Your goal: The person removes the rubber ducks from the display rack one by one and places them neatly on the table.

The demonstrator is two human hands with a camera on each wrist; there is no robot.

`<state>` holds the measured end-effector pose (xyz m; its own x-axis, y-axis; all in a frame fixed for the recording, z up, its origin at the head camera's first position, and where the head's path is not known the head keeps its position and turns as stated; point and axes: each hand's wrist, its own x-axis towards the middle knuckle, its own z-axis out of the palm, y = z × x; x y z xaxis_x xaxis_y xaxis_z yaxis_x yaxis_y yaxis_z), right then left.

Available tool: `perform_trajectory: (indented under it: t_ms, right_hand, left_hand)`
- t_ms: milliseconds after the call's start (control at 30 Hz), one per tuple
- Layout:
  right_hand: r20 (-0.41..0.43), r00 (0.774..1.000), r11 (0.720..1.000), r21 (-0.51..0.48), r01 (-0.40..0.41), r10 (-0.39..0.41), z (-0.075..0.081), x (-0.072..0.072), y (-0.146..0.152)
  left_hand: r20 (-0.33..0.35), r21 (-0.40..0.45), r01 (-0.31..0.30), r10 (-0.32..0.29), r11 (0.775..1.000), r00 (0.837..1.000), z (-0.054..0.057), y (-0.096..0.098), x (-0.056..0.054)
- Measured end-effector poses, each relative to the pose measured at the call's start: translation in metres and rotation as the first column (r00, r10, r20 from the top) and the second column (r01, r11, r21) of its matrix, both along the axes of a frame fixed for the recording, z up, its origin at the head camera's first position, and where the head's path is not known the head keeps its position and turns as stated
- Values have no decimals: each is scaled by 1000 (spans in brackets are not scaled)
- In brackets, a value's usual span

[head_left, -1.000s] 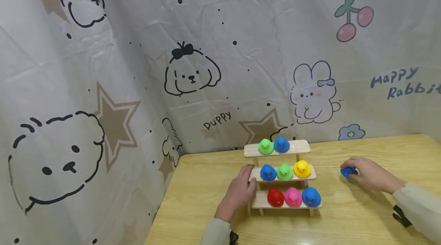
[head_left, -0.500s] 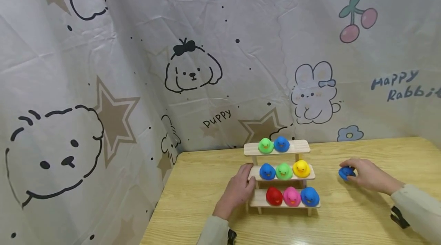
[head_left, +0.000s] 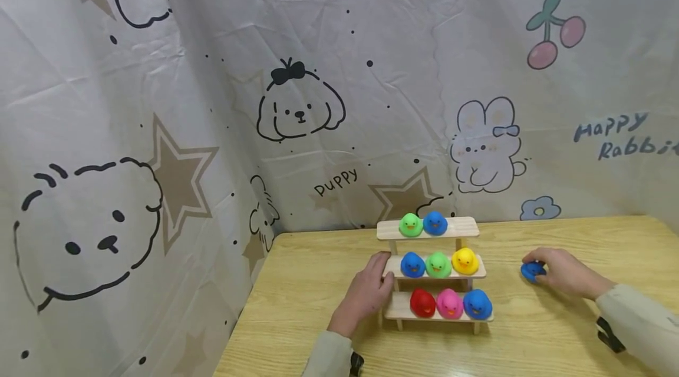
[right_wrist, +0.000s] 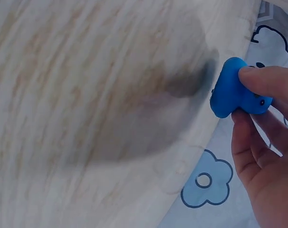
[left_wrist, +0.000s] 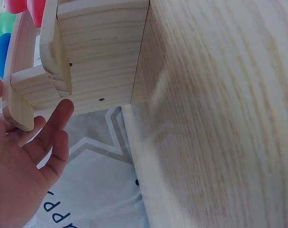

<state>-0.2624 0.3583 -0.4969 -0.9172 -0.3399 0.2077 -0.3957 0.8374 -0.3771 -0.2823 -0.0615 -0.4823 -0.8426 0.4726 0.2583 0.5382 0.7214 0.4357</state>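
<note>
Here, a small, rounded blue toy duck point(right_wrist: 227, 90) is pinched between the thumb point(right_wrist: 268, 80) and fingers point(right_wrist: 244, 142) of the right hand point(head_left: 569, 272), close to the pale wood-grained counter point(head_left: 536, 341), well apart from a three-tier wooden shelf point(head_left: 462, 227). The left hand point(head_left: 366, 293) grips the middle tier's point(head_left: 395, 263) end, just beside a row of multicoloured ducks point(head_left: 438, 265).

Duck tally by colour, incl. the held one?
Blue ducks: 4 (3 on the stand, 1 in the right hand)
Green ducks: 2
Yellow duck: 1
Red duck: 1
Pink duck: 1
Total: 9
</note>
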Motion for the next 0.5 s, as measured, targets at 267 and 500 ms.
perform_trajectory:
  t_ms: [267,500]
  right_hand:
    - [16,1000,1000,-8,-7,8,-8,-5,-2]
    - [-5,1000,1000,-3,-20,20,-10,-9,-5]
  left_hand:
    - [20,-8,-8,8,1000,1000,1,0,1]
    - [17,-8,0,0,1000,1000,3,-1,1]
